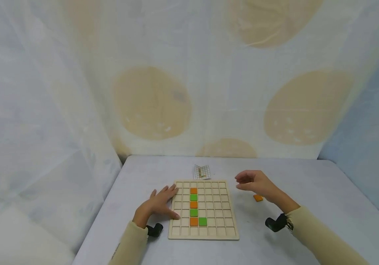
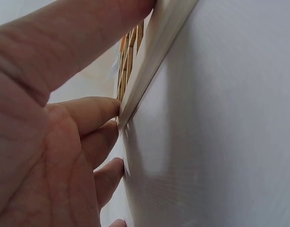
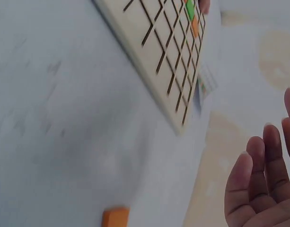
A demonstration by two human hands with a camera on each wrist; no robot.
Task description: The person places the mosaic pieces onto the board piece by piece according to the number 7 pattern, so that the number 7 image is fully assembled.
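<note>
On the grey table (image 1: 308,176) — draped cloth behind — both hands spread, holding nothing, left touching the wooden grid board (image 1: 203,236).

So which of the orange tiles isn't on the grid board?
The orange tile lying loose on the table, right of the board, beneath the right hand. The other three sit in grid cells.

Four orange tiles (image 1: 193,190), three green tiles (image 1: 193,197), one board (image 1: 203,235)

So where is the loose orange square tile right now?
In the head view, the loose orange square tile lies on the table right of the wooden grid board, under the right hand.
</note>
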